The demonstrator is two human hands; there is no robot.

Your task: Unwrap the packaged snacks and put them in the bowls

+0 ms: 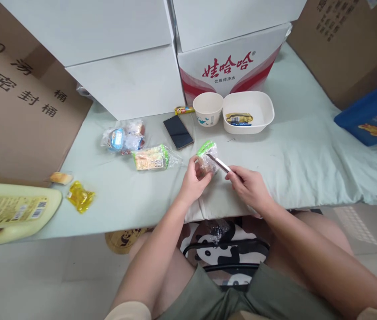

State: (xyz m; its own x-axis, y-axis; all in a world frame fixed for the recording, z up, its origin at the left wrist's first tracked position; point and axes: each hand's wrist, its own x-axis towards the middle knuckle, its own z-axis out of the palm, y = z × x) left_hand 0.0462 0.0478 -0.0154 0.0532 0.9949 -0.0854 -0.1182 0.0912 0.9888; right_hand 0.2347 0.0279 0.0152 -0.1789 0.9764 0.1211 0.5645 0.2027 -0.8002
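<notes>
My left hand [198, 178] grips the near side of a small clear plastic packet with green ends [207, 148], at the middle of the cloth-covered surface. In my right hand [246, 184] is a utility knife [221, 164] with a white body. Its dark blade points up and left, over the packet; whether the tip touches the plastic I cannot tell. Just left lies another green-ended clear packet [151, 158] with printed paper inside. A dark phone [178, 132] lies behind the two packets.
Behind stand a round paper bowl [207, 106] and a rectangular white bowl [265, 113] holding small yellow and blue packets. Wrapped snacks [125, 137] lie left, with a yellow wrapper [80, 197] nearer the edge. White boxes [131, 84] stand at the back; a pale yellow bottle [15, 211] lies far left.
</notes>
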